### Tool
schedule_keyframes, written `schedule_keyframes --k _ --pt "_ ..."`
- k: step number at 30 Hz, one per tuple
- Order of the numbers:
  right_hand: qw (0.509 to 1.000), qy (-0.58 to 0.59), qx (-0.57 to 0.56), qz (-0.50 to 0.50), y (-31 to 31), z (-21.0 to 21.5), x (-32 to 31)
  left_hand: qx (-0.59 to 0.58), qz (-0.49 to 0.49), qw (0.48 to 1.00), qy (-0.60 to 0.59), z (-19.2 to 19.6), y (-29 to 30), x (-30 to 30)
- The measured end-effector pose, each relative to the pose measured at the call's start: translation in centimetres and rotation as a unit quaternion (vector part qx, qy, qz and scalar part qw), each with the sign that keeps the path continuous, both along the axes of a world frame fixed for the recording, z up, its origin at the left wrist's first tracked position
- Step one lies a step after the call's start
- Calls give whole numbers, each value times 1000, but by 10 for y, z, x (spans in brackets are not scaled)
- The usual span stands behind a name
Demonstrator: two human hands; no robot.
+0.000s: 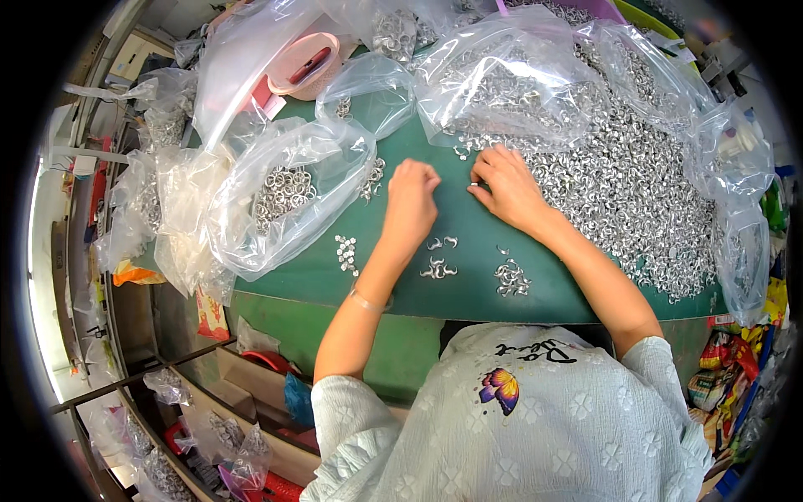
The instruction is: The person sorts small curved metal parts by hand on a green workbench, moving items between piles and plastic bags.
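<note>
Over the green tabletop, my left hand [411,197] is closed with its fingers drawn together; whatever they hold, if anything, is hidden. My right hand [506,186] pinches a small shiny metal piece [474,184] between thumb and finger, at the left edge of a large spread of curved silvery metal pieces [623,188]. A few similar pieces [438,268] lie below my hands, with another small group [512,278] to their right. Left of my left forearm is a cluster of small pale silvery pieces [346,255]. More metal parts [371,180] lie beside my left hand.
An opened clear plastic bag [293,197] of metal rings stands at the left. Behind it is a pink basket [305,67] holding a dark red object. Clear plastic sheeting [510,79] covers part of the metal heap. Below left, open compartments hold bagged parts [226,435].
</note>
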State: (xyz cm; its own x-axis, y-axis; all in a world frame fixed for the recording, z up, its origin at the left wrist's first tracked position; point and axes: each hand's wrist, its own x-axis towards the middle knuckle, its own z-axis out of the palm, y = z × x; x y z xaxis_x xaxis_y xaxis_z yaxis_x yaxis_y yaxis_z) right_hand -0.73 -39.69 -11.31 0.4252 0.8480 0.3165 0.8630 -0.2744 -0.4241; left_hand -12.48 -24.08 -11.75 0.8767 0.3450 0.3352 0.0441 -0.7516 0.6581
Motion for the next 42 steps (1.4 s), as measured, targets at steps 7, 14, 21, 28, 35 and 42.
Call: schedule_keyframes --k 7,14,21,28,35,42 --pt "996 36 5 80 -5 -3 -10 -629 -308 702 -134 51 27 -183" --pt "998 0 55 -33 7 1 24 -363 19 926 105 43 18 -255" --pt "999 -35 -39 14 -21 -6 20 -177 -50 975 127 47 -12 -86" --pt "974 -169 -143 -53 -44 6 9 -28 -125 991 47 -12 -17 14" --pt "965 -101 -121 -209 -42 15 21 -130 -42 988 -74 -6 -24 59" --pt "978 -100 -148 -104 -17 -4 -8 102 -133 985 -34 -24 -5 58"
